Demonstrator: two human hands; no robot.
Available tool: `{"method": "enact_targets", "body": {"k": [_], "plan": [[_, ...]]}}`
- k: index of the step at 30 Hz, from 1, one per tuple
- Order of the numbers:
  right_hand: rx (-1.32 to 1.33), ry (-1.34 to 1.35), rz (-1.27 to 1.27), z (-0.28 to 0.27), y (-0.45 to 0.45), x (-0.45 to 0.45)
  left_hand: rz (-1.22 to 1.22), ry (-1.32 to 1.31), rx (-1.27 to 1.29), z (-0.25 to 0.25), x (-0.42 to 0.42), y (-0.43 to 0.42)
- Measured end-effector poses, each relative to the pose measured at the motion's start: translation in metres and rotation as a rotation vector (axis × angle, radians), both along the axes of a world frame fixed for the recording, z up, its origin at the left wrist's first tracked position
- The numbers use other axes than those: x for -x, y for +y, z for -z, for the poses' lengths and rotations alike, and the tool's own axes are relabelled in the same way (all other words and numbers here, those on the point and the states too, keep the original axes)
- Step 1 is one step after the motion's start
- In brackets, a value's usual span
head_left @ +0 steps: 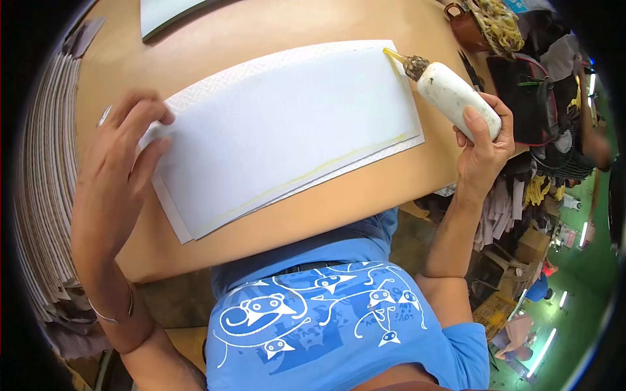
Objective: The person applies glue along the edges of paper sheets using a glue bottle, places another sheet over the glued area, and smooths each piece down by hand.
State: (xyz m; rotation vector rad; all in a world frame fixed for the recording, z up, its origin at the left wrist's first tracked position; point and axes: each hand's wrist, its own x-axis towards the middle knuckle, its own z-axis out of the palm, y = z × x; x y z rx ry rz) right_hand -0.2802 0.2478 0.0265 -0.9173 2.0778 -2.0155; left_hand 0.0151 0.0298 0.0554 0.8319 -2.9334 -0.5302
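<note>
A curved white sheet (pixel 287 130) lies on a slightly larger textured white piece (pixel 225 77) on the tan table. Yellowish glue lines run along the sheet's lower edge and at its upper right corner. My right hand (pixel 482 133) is wrapped round a white glue bottle (pixel 453 98), whose yellow tip touches the sheet's upper right corner. At the left end of the sheet is my left hand (pixel 127 150), its thumb and fingers apart over the edge, with nothing visible between them.
A tall stack of sheets (pixel 49 176) stands along the left edge of the table (pixel 313 218). Another pale board (pixel 166 16) lies at the top. A brown pot (pixel 466 29), a dark tool (pixel 471 68) and a black bag (pixel 521 98) are at the right.
</note>
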Motion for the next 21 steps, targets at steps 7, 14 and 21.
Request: {"method": "enact_targets", "body": {"k": [7,14,21], "plan": [[-0.121,0.184,0.012,-0.007,-0.005,-0.019,-0.114,0.204,-0.004,0.018,-0.02,0.016],[-0.171,0.277,0.007,-0.009,-0.004,-0.019,-0.13,0.239,-0.021,0.022,-0.025,0.018],[-0.148,0.422,-0.104,-0.01,-0.014,-0.041,-0.133,0.268,0.004,0.028,-0.028,0.018]]}}
